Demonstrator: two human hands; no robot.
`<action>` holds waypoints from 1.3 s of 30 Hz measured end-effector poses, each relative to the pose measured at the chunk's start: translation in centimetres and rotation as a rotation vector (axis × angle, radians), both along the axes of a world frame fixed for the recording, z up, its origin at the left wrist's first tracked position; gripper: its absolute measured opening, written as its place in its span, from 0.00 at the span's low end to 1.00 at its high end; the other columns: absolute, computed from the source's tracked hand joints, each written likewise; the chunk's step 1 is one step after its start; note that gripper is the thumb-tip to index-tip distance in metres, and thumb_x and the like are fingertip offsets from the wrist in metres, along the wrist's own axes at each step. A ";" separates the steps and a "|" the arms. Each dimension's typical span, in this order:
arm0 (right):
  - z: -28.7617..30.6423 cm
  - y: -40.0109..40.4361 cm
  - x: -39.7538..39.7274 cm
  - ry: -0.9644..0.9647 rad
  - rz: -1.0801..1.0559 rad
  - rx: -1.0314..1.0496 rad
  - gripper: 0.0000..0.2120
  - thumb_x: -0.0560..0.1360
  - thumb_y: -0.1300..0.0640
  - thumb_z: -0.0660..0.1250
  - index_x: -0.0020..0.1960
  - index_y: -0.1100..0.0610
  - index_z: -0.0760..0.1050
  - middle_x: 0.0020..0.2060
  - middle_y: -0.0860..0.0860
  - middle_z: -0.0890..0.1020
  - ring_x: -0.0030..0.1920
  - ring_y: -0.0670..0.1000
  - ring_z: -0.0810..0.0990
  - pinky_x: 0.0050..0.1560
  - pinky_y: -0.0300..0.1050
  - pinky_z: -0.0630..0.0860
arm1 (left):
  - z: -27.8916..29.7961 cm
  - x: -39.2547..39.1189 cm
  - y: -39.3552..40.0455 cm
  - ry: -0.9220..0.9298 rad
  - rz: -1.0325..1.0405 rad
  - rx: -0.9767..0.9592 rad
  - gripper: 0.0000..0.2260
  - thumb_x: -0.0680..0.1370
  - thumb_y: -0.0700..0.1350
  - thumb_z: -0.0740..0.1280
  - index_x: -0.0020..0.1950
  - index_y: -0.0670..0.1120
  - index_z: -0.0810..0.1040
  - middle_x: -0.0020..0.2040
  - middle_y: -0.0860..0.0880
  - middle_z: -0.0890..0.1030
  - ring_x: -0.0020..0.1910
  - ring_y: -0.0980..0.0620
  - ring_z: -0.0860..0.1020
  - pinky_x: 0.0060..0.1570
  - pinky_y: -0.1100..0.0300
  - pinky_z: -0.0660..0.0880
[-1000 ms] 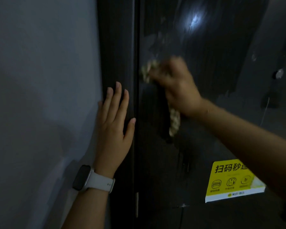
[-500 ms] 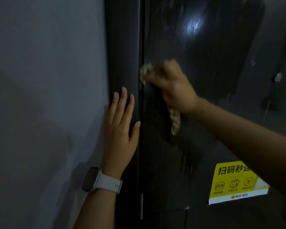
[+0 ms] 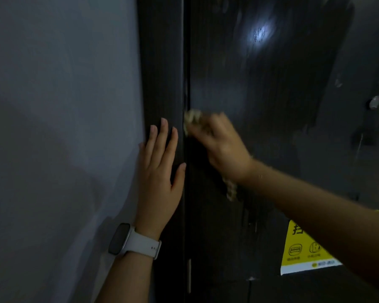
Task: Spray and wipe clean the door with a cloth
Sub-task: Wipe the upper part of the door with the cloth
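The right hand [image 3: 219, 145] grips the cloth [image 3: 192, 120] against the door [image 3: 260, 84], beside the flat, spread left hand [image 3: 160, 171]. Better to press evenly, with overlapping strokes along that edge.

Left hand [image 3: 160, 178] flat, fingers straight and upward; right hand [image 3: 222, 147] curled in a grip.

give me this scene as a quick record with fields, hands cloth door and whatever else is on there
left hand: flat, fingers straight, pressed on the dark door frame
right hand: grips the cloth against the door
cloth: light, patterned, bunched; a tail hangs below the wrist
door: dark, glossy, streaky, one bright reflection
smartwatch: on the left wrist, white band
yellow sticker: low on the door, partly behind the right forearm
wall: grey, left of the frame
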State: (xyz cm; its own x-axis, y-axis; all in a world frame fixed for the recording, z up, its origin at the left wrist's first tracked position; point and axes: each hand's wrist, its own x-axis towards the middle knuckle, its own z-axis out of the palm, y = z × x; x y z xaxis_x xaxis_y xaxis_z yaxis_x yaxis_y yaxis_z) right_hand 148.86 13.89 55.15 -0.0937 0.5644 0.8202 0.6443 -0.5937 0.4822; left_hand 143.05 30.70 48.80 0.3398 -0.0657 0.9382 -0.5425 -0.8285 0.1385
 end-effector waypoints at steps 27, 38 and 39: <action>-23.8 -2.9 -1.7 0.224 -0.047 -0.437 0.22 0.84 0.60 0.46 0.64 0.58 0.77 0.60 0.54 0.70 0.52 0.54 0.70 0.49 0.46 0.65 | -13.3 -1.8 -2.2 0.263 0.178 -0.077 0.31 0.81 0.50 0.56 0.79 0.51 0.43 0.78 0.54 0.35 0.78 0.50 0.37 0.76 0.52 0.36; -12.5 -5.5 -1.3 0.271 0.039 0.417 0.10 0.78 0.66 0.66 0.56 0.66 0.81 0.39 0.61 0.78 0.40 0.55 0.72 0.41 0.44 0.66 | -14.8 -2.2 -4.4 0.324 0.182 -0.181 0.35 0.80 0.52 0.60 0.79 0.52 0.40 0.78 0.51 0.35 0.78 0.47 0.36 0.74 0.39 0.38; -14.9 -5.3 -1.4 0.309 0.043 0.386 0.11 0.79 0.64 0.63 0.57 0.65 0.81 0.38 0.60 0.77 0.39 0.54 0.71 0.40 0.44 0.65 | -14.8 -2.3 -4.7 0.325 0.172 -0.203 0.36 0.80 0.51 0.61 0.79 0.51 0.41 0.78 0.51 0.35 0.78 0.47 0.36 0.74 0.41 0.36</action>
